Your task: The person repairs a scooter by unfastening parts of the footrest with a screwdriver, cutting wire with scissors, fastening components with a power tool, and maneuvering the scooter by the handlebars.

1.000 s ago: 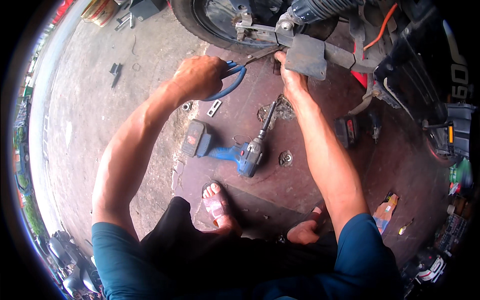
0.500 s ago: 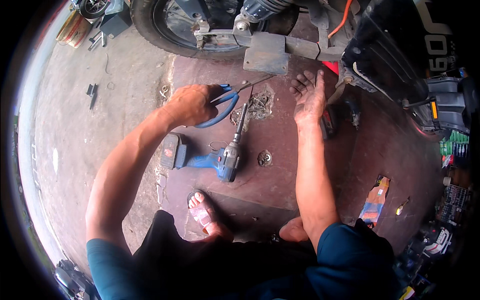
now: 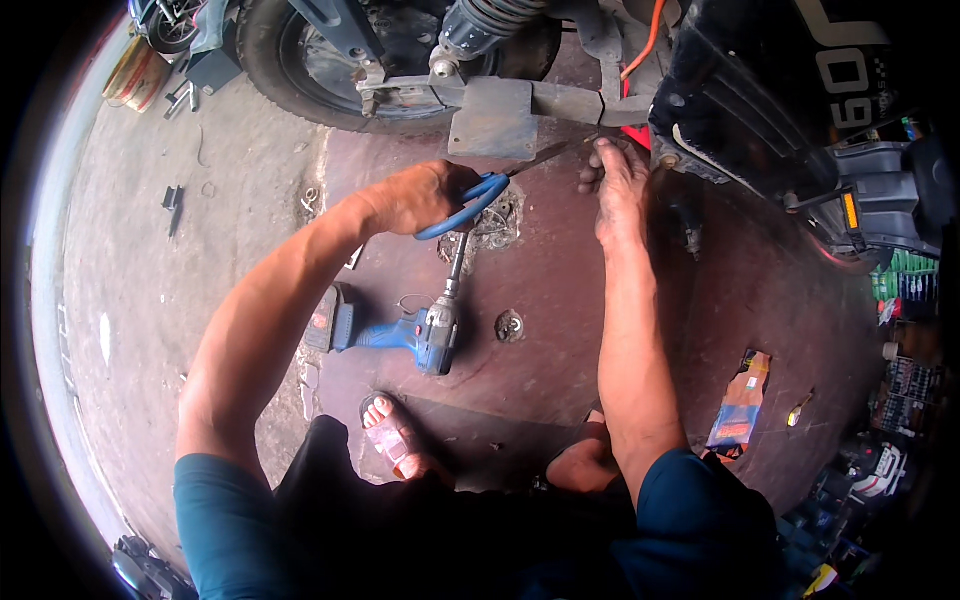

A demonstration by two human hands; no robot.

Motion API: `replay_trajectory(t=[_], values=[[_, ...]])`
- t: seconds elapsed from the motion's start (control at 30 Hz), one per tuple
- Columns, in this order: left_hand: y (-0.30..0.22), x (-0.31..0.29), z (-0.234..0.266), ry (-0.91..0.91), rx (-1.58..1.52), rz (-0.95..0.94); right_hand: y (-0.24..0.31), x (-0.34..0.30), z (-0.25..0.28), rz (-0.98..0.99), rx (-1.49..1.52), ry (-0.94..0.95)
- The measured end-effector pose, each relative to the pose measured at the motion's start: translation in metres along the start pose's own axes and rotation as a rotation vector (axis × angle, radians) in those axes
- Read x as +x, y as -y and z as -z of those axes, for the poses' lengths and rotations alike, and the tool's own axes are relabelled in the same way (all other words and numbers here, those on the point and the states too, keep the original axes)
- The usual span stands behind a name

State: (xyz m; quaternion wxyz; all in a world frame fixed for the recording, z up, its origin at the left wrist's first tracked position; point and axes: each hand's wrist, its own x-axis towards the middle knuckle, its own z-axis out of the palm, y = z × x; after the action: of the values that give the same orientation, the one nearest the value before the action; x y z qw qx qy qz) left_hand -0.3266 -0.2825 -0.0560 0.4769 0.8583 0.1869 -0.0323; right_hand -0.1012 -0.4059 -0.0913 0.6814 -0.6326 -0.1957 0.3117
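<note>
In my left hand [image 3: 425,197] are scissors [image 3: 465,212] with blue looped handles, my fingers closed round the grips. Their thin dark blades point right, below the metal plate [image 3: 493,122] of a motorbike, towards my other hand. My right hand [image 3: 620,190] is raised beside the bike's frame, thumb and fingers drawn together near the blade tips. What those fingers pinch is too small to make out. Beneath my left hand a blue cordless impact driver [image 3: 435,335] lies on the floor, its long socket bit pointing up towards the bike.
The motorbike's wheel [image 3: 290,75] and shock absorber [image 3: 480,35] fill the top, with a dark body panel [image 3: 760,90] at the right. A torn orange packet [image 3: 740,405] lies at right. A bucket [image 3: 137,75] stands far left. My sandalled foot [image 3: 392,435] is near the driver.
My view has shifted slightly right. The scissors have turned in my left hand, and their blades reach closer to my right hand. The right fingers have drawn in from a more open pose.
</note>
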Motion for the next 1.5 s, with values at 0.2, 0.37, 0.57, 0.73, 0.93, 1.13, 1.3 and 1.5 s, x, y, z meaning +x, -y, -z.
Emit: replay_trajectory(t=[0.2,0.37,0.57,0.73,0.93,1.13,1.3,1.5], values=[[-0.004,0.003,0.004,0.023,-0.030,0.118,-0.006,0.005,-0.018,0.578,-0.761,-0.193],[0.003,-0.010,0.010,0.038,0.103,0.088,-0.001,0.001,-0.005,0.467,-0.822,-0.024],[-0.006,-0.020,0.005,-0.013,-0.009,0.187,-0.016,0.009,-0.013,0.534,-0.649,-0.072],[-0.003,-0.021,0.005,0.018,-0.002,0.099,-0.026,0.018,0.000,0.258,-0.389,-0.017],[-0.013,-0.018,0.011,-0.030,0.062,0.135,-0.019,0.014,-0.001,0.193,-0.256,0.062],[-0.008,0.001,0.003,-0.087,0.180,0.127,-0.025,0.015,0.002,0.178,-0.220,0.045],[-0.012,0.003,0.006,-0.053,0.285,0.098,-0.024,0.014,0.001,0.211,-0.230,0.055],[-0.006,0.006,-0.002,-0.120,0.190,0.043,-0.020,0.009,-0.001,0.204,-0.192,0.063]])
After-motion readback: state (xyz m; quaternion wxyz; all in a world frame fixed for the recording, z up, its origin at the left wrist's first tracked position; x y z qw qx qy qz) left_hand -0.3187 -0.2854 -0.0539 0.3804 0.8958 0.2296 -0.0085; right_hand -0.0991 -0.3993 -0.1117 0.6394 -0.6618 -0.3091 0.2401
